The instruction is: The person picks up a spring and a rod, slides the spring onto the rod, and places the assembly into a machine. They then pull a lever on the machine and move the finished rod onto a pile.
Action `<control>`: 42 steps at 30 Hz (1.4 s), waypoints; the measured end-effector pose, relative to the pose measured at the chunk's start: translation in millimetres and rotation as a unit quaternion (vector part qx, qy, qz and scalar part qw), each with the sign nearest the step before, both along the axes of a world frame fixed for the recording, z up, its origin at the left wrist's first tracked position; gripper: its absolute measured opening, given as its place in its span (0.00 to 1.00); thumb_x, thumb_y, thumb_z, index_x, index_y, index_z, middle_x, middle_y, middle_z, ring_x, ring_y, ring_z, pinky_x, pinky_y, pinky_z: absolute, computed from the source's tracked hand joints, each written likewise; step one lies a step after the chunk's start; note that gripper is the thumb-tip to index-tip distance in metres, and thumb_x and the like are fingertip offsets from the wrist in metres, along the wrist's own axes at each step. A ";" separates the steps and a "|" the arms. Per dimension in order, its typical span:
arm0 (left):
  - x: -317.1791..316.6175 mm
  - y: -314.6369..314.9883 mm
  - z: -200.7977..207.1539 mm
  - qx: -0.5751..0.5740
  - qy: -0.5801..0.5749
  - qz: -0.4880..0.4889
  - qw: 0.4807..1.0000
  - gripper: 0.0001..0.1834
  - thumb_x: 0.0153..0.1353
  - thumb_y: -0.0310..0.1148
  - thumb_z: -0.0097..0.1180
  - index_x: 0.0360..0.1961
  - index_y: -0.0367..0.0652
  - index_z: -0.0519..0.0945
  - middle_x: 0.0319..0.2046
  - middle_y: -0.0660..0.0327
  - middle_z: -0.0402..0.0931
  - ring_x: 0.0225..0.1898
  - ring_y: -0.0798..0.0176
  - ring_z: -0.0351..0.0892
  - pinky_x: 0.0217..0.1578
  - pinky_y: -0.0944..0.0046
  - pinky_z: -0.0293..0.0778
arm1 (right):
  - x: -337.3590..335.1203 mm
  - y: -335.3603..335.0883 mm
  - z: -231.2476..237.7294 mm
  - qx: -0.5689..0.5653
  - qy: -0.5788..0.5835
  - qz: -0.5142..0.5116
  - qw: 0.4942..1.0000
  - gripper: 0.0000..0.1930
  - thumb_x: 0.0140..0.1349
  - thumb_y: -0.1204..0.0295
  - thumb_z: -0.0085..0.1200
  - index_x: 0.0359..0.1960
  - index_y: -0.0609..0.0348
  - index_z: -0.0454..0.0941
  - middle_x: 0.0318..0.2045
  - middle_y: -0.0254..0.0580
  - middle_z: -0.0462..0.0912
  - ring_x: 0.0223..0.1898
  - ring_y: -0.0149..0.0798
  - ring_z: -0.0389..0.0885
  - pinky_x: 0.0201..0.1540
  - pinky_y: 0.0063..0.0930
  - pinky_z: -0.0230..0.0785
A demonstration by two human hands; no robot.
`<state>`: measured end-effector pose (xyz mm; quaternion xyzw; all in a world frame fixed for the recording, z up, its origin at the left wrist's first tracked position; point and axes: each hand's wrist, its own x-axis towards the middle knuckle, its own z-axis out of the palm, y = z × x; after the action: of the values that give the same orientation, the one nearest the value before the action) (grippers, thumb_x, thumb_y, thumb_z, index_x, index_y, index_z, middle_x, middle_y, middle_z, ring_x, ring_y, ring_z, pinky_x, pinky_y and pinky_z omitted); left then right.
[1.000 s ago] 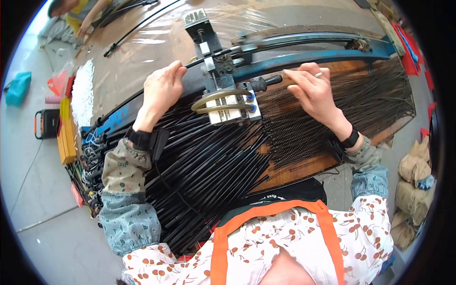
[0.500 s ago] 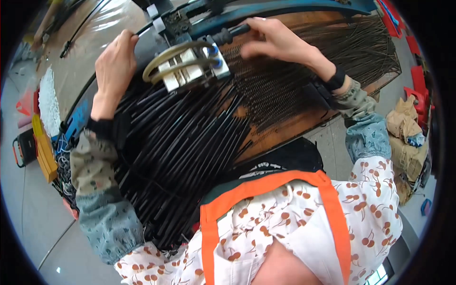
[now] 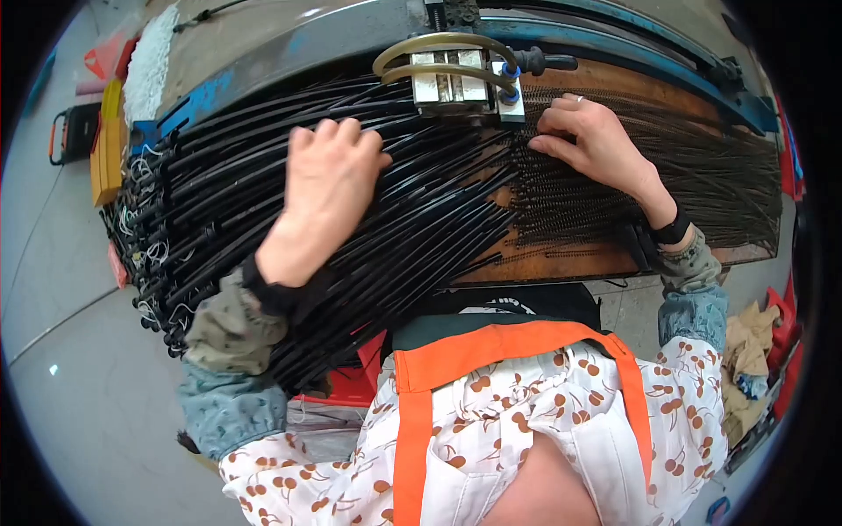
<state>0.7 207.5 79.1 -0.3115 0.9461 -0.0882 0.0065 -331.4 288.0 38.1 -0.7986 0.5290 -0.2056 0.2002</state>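
Note:
Many long black tubes (image 3: 263,188) lie side by side across the left half of the bench. My left hand (image 3: 324,193) is curled down over them, its fingers bent round tubes and the fingertips hidden. Dark, thin coiled springs (image 3: 605,210) spread out from the tubes' right ends. Just above the springs my right hand (image 3: 596,145) is closed, thumb and forefinger drawn together near their left ends; what lies in the pinch is too small to make out. Beyond and between both hands sits a metal clamp block (image 3: 452,79) with two looped yellowish air hoses (image 3: 421,42).
The springs rest on a brown wooden board (image 3: 544,267). A blue metal rail (image 3: 614,39) runs along the back. White strings (image 3: 153,254) hang at the tubes' left ends. A yellow box (image 3: 107,167) stands at the left, crumpled brown paper (image 3: 750,337) at the right.
My view has turned, so the clamp block sits further right. My left hand has come off the machine's left side onto the tubes. My right hand has left the black knob and come down to the springs.

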 end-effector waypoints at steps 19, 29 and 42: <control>-28.4 27.7 17.5 0.227 0.135 0.024 0.964 0.05 0.65 0.31 0.57 0.34 0.45 0.74 0.22 0.56 0.73 0.24 0.48 0.80 0.22 0.50 0.75 | 22.5 6.9 -22.1 0.089 -0.288 -0.087 0.950 0.09 0.62 0.71 0.63 0.37 0.64 0.82 0.27 0.40 0.84 0.29 0.31 0.80 0.34 0.26 0.72; -53.2 24.1 56.0 0.271 0.084 0.014 0.959 0.07 0.60 0.31 0.54 0.37 0.42 0.81 0.28 0.51 0.83 0.31 0.46 0.86 0.30 0.51 0.81 | 8.7 16.5 -4.8 -0.087 -0.230 -0.079 0.966 0.10 0.67 0.71 0.58 0.42 0.67 0.84 0.30 0.38 0.75 0.36 0.35 0.71 0.40 0.27 0.63; -135.5 22.8 76.4 0.127 0.079 -0.169 0.974 0.04 0.64 0.30 0.58 0.36 0.43 0.76 0.22 0.55 0.73 0.24 0.47 0.78 0.24 0.51 0.71 | -56.9 54.1 19.3 -0.293 0.014 -0.074 0.953 0.18 0.60 0.74 0.61 0.52 0.58 0.82 0.27 0.34 0.85 0.26 0.39 0.78 0.34 0.30 0.74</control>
<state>-134.8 230.3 155.5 -0.1498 0.9861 0.0578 -0.0438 -388.3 342.2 57.4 -0.7835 0.5061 -0.3546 -0.0656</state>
